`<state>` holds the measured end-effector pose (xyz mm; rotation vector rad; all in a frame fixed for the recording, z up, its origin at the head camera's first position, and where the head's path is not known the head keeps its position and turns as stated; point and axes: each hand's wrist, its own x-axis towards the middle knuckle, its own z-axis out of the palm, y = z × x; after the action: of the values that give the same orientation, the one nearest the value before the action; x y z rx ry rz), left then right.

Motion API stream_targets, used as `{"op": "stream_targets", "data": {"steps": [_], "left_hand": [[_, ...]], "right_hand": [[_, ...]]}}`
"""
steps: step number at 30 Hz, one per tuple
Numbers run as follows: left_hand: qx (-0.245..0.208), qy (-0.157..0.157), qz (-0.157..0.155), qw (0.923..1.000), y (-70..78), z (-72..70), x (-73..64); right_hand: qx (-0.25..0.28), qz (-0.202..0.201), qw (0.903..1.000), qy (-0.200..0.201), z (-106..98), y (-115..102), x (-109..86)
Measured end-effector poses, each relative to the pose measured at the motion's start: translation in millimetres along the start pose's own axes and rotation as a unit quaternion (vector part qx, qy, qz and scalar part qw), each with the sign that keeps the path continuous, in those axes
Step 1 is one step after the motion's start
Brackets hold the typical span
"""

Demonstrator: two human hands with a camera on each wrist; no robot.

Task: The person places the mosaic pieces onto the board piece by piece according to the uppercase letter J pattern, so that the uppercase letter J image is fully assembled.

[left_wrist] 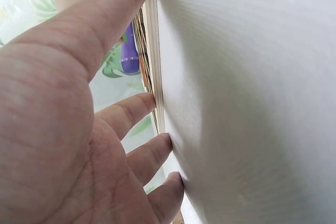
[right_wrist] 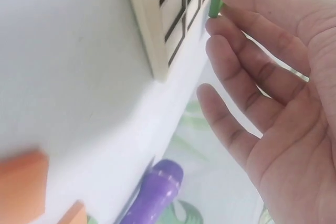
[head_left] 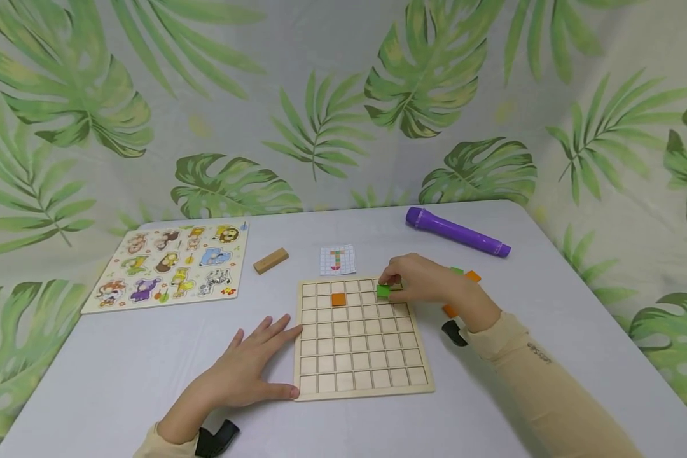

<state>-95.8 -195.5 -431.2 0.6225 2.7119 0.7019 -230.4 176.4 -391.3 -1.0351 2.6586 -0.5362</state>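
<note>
My right hand (head_left: pixel 420 280) pinches a green square tile (head_left: pixel 383 291) between thumb and fingers, over the upper right cells of a wooden grid board (head_left: pixel 341 346). In the right wrist view the green tile (right_wrist: pixel 215 4) shows edge-on at the fingertips. An orange square tile (head_left: pixel 338 299) sits in a cell near the board's top left. My left hand (head_left: pixel 249 366) lies spread at the board's left side, thumb at the lower corner and a fingertip at the edge. The left wrist view has its straight fingers (left_wrist: pixel 149 158) close along the board's side.
Beyond the board lies a small printed pattern card (head_left: pixel 338 259), beside a wooden block (head_left: pixel 271 261). An animal puzzle board (head_left: pixel 172 267) is at the left. A purple microphone-shaped object (head_left: pixel 458 233) lies back right. Loose orange tiles (head_left: pixel 472 276) and a green one are partly behind my right arm.
</note>
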Motion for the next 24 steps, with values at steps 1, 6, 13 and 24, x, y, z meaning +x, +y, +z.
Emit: {"op": "stream_targets", "data": {"steps": [1,6,13,24], "left_hand": [[0.000,-0.001,-0.001,1.0000,0.2,-0.3,0.0],[-0.002,0.000,-0.002,1.0000,0.7,-1.4,-0.2],[-0.002,-0.001,-0.002,1.0000,1.2,-1.3,-0.2],[0.000,0.000,-0.004,1.0000,0.4,-0.8,-0.1]], "right_hand": [[0.001,-0.003,1.0000,0.000,0.7,-1.4,2.2],[0.000,-0.023,0.9997,-0.005,5.4,-8.4,14.5],[-0.011,-0.039,0.9991,-0.013,9.5,-20.6,27.8],[-0.019,-0.056,0.9980,-0.023,16.5,-24.5,39.4]]}}
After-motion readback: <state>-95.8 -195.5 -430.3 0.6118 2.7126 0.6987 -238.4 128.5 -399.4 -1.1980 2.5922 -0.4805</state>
